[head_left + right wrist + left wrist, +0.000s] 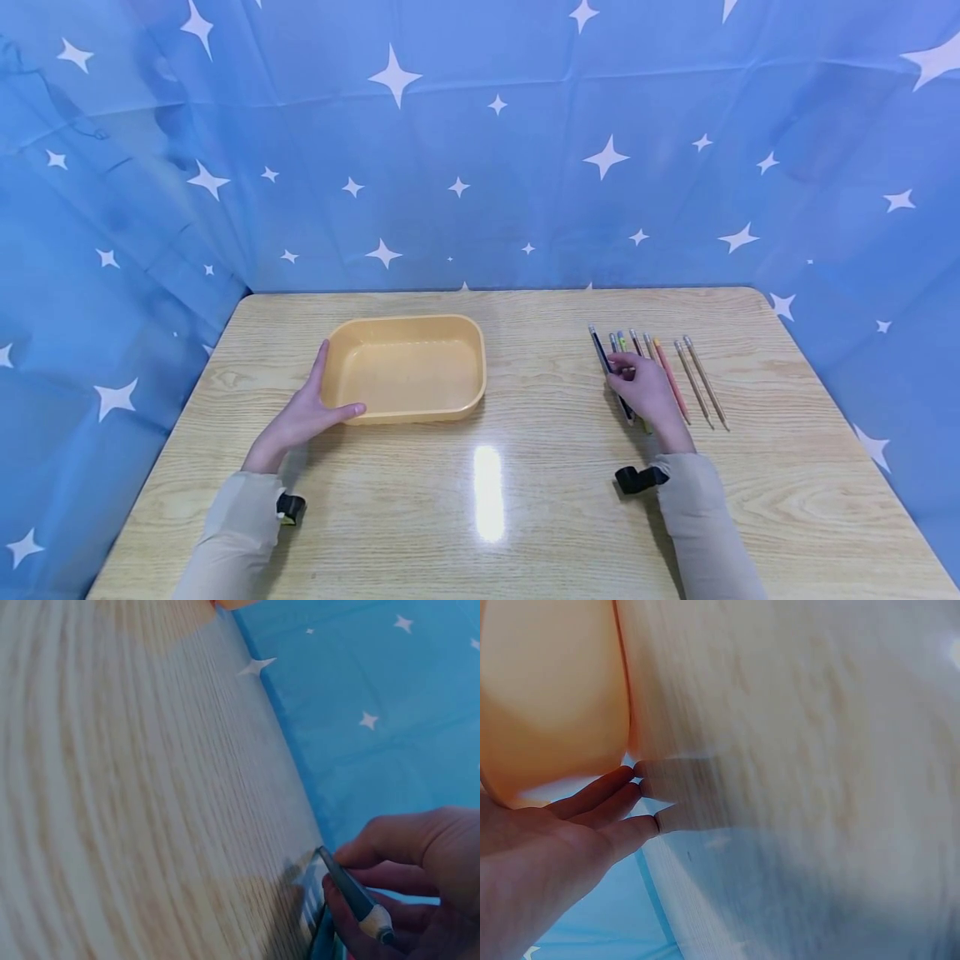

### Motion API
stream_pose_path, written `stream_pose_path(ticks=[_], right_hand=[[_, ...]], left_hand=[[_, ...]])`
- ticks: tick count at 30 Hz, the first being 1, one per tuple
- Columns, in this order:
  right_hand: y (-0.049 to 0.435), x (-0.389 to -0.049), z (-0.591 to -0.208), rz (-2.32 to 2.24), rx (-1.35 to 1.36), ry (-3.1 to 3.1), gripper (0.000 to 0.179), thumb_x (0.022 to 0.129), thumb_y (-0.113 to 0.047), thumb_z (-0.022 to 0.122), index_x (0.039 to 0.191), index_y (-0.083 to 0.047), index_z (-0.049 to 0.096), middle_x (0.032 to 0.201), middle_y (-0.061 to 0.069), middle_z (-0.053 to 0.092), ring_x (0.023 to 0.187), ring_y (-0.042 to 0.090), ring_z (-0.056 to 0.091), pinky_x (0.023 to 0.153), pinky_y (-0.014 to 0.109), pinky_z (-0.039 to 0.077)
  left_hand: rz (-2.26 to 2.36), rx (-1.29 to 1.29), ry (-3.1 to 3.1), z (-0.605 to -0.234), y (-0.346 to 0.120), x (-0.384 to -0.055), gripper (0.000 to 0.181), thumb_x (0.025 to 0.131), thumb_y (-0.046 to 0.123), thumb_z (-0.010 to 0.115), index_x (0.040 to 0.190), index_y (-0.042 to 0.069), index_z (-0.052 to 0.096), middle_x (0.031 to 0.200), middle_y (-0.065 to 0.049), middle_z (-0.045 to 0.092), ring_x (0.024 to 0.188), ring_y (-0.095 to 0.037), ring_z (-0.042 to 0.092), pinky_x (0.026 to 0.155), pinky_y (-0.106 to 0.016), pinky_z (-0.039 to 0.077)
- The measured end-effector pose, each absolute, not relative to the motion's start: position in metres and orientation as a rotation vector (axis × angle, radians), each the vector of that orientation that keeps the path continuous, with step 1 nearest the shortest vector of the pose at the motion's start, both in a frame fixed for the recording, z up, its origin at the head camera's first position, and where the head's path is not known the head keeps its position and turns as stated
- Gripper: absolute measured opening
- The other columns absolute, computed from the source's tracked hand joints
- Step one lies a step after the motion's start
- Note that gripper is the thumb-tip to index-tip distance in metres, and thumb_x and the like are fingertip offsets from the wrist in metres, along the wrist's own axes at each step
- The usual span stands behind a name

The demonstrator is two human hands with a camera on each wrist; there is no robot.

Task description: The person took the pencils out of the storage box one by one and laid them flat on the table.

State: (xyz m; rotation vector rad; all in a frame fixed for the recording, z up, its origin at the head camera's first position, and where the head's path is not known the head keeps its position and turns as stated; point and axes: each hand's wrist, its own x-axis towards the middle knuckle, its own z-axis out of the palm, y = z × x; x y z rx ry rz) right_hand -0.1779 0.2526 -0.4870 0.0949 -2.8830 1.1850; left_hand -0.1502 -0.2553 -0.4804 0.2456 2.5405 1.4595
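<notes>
My left hand (pixel 303 412) grips the front left corner of a shallow yellow-orange plastic bin (pixel 408 379). Its thumb lies over the front rim and its fingers run along the outer left side. In the left wrist view, those fingertips (pixel 622 776) show against the bin's outer wall (pixel 555 697). On the right, thumb and fingertips of my right hand (pixel 643 387) pinch a dark pencil (pixel 356 892) with a bare wood sharpened end. Beside and partly under that hand lie several pencils, including a red one (pixel 671 379) and two plain wood-coloured ones (pixel 705 382).
The bin and pencils are on a light wood-grain table (pixel 555 467). A blue cloth with white stars (pixel 517 167) hangs behind it and along both sides. Black wrist straps (pixel 641 478) sit on both sleeves. Bright glare (pixel 488 492) marks the table's front middle.
</notes>
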Motion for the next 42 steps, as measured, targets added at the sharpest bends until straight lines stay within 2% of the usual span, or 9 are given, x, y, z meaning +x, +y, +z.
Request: stream_pose_path(ticks=[10, 22, 31, 36, 42], right_hand=[[0.251, -0.179, -0.491, 1.089, 0.112, -2.880, 0.029, 0.087, 0.001, 0.063, 0.114, 0.013, 0.061, 0.091, 0.018, 0.065, 0.080, 0.030, 0.061, 0.068, 0.037, 0.047], [0.252, -0.174, -0.485, 1.106, 0.094, -2.861, 0.028, 0.089, -0.002, 0.063, 0.114, 0.011, 0.061, 0.091, 0.017, 0.065, 0.081, 0.029, 0.061, 0.064, 0.033, 0.047], [0.255, -0.168, -0.483, 1.087, 0.124, -2.875, 0.028, 0.090, -0.006, 0.064, 0.114, 0.009, 0.063, 0.091, 0.014, 0.066, 0.080, 0.029, 0.063, 0.061, 0.031, 0.047], [0.259, -0.165, -0.482, 1.121, 0.144, -2.867, 0.028, 0.092, -0.006, 0.061, 0.116, 0.008, 0.063, 0.094, 0.014, 0.066, 0.081, 0.028, 0.065, 0.064, 0.033, 0.049], [0.264, -0.160, -0.481, 1.135, 0.219, -2.827, 0.023, 0.091, -0.002, 0.060, 0.111, 0.008, 0.064, 0.092, 0.014, 0.066, 0.078, 0.028, 0.066, 0.066, 0.031, 0.052]], left_hand=[[1.431, 0.223, 2.549, -0.483, -0.256, -0.152, 0.119, 0.083, 0.027, 0.077, 0.153, 0.015, -0.018, 0.159, -0.018, -0.010, 0.143, -0.043, 0.001, 0.109, -0.063, 0.008], [1.417, 0.229, 2.558, -0.484, -0.256, -0.152, 0.119, 0.083, 0.028, 0.077, 0.152, 0.015, -0.018, 0.159, -0.018, -0.010, 0.142, -0.043, 0.001, 0.109, -0.063, 0.008], [1.292, 0.217, 2.615, -0.479, -0.256, -0.154, 0.120, 0.083, 0.036, 0.076, 0.152, 0.016, -0.019, 0.157, -0.027, -0.001, 0.137, -0.052, 0.017, 0.107, -0.063, 0.019], [1.254, 0.226, 2.627, -0.478, -0.250, -0.159, 0.120, 0.083, 0.039, 0.076, 0.152, 0.013, -0.019, 0.158, -0.024, -0.005, 0.138, -0.050, 0.015, 0.108, -0.062, 0.018], [1.276, 0.287, 2.614, -0.478, -0.243, -0.169, 0.119, 0.083, 0.037, 0.076, 0.152, 0.010, -0.017, 0.158, -0.024, -0.004, 0.138, -0.050, 0.013, 0.109, -0.061, 0.017]])
